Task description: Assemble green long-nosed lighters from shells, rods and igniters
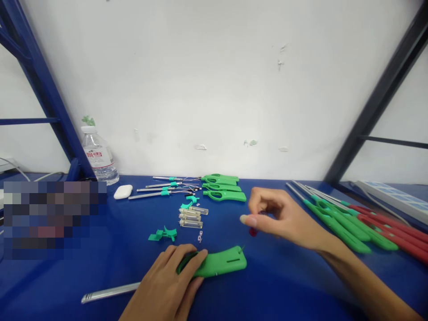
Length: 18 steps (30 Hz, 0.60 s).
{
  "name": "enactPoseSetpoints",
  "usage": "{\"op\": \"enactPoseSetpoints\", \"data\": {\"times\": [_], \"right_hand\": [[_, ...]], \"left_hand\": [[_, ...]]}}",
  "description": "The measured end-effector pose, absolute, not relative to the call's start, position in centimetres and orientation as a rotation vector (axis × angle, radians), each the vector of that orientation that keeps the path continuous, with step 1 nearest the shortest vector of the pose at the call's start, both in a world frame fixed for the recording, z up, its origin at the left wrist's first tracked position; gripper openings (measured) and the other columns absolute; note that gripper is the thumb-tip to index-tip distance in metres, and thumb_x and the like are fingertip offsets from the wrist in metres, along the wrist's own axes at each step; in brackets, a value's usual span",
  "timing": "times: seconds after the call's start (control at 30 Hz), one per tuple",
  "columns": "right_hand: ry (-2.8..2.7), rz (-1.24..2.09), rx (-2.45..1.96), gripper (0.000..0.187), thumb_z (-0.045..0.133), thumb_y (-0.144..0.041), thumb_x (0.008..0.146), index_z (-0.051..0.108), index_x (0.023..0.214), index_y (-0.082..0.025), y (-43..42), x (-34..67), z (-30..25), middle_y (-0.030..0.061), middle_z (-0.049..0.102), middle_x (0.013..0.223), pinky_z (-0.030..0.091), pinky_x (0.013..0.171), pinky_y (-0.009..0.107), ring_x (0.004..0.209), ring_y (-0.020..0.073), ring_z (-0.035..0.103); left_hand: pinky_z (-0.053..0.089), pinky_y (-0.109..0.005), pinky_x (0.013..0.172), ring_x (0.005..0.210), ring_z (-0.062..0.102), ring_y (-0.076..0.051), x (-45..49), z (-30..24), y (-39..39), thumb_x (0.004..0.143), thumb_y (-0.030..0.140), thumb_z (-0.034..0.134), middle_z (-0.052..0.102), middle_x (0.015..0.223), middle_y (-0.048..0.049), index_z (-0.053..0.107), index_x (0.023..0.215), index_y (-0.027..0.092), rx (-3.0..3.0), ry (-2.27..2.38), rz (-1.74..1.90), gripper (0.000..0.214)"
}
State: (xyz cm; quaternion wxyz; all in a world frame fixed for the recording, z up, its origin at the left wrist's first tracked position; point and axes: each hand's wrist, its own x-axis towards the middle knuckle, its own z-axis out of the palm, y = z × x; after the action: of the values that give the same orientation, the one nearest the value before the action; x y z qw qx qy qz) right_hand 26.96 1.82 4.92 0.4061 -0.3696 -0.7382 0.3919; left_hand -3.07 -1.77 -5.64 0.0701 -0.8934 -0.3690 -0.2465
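My left hand (174,276) is wrapped over a green long-necked lighter (227,262), its silver tube (112,292) pointing left. A thin pin-like bit sticks up at the handle's right end. Above and right of that end, my right hand (281,218) has its fingers curled in a pinch. A small dark red piece (253,232) shows below the thumb, seemingly held; its kind is mostly hidden. Several clear fuel tanks (191,218) lie beyond the left hand, beside teal plastic parts (163,233) and a tiny pale part (199,236).
Several green handle shells (224,187) and metal tubes with wires (150,195) lie at the back. Green and red lighters (347,223) are spread at right. A water bottle (98,156) and white case (123,191) stand at left, near a blurred patch. A white wall rises behind.
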Motion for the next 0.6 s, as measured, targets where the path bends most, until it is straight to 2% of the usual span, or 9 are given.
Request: {"op": "enactPoseSetpoints", "data": {"times": [0.1,0.2,0.27,0.33,0.47,0.6], "right_hand": [[-1.921,1.099,-0.902,0.035,0.089,-0.049,0.087,0.072,0.078,-0.019,1.96,27.26,5.15,-0.0035,0.063,0.062,0.033,0.042,0.022,0.045,0.0077,0.047],[-1.974,1.184,-0.829,0.045,0.075,-0.062,0.096,0.079,0.09,-0.018,2.07,27.55,5.2,-0.0014,0.065,0.06,0.04,0.048,0.022,0.048,0.0093,0.056],[-1.993,1.233,-0.8,0.05,0.061,-0.063,0.106,0.08,0.099,-0.017,2.07,27.63,5.19,-0.0008,0.066,0.057,0.044,0.052,0.022,0.05,0.0106,0.059],[-1.983,1.258,-0.803,0.048,0.056,-0.059,0.11,0.08,0.101,-0.018,2.0,27.63,5.16,-0.0018,0.064,0.054,0.045,0.055,0.023,0.051,0.0107,0.059],[-1.907,1.237,-0.847,0.033,0.08,-0.047,0.098,0.071,0.084,-0.018,1.76,27.46,5.02,-0.003,0.067,0.064,0.041,0.055,0.019,0.054,0.0069,0.053],[-1.851,1.219,-0.851,0.038,0.091,-0.039,0.088,0.06,0.076,-0.02,1.79,27.27,4.93,-0.0056,0.065,0.068,0.034,0.049,0.017,0.053,0.0049,0.045]], "left_hand": [[0.067,-0.046,0.099,0.115,0.074,-0.027,-3.0,-5.47,-1.86,0.11,0.02,0.048,0.072,0.135,-0.0044,0.055,0.153,0.031,-2.69,-1.103,-0.733,0.045],[0.067,-0.045,0.1,0.116,0.074,-0.027,-3.03,-5.45,-1.94,0.11,0.02,0.049,0.072,0.135,-0.0044,0.055,0.153,0.03,-2.689,-1.108,-0.731,0.044],[0.067,-0.046,0.1,0.117,0.074,-0.027,-3.07,-5.54,-1.96,0.11,0.021,0.05,0.072,0.136,-0.0041,0.055,0.153,0.031,-2.683,-1.118,-0.729,0.044],[0.067,-0.046,0.099,0.117,0.074,-0.027,-3.07,-5.63,-1.95,0.11,0.021,0.049,0.072,0.136,-0.004,0.055,0.154,0.032,-2.675,-1.114,-0.73,0.045],[0.067,-0.046,0.1,0.116,0.075,-0.027,-2.94,-5.62,-1.81,0.11,0.021,0.049,0.073,0.135,-0.0042,0.054,0.154,0.031,-2.668,-1.098,-0.741,0.046],[0.067,-0.045,0.1,0.116,0.075,-0.027,-2.87,-5.6,-1.79,0.109,0.021,0.051,0.073,0.135,-0.0043,0.057,0.152,0.031,-2.668,-1.103,-0.736,0.045]]}}
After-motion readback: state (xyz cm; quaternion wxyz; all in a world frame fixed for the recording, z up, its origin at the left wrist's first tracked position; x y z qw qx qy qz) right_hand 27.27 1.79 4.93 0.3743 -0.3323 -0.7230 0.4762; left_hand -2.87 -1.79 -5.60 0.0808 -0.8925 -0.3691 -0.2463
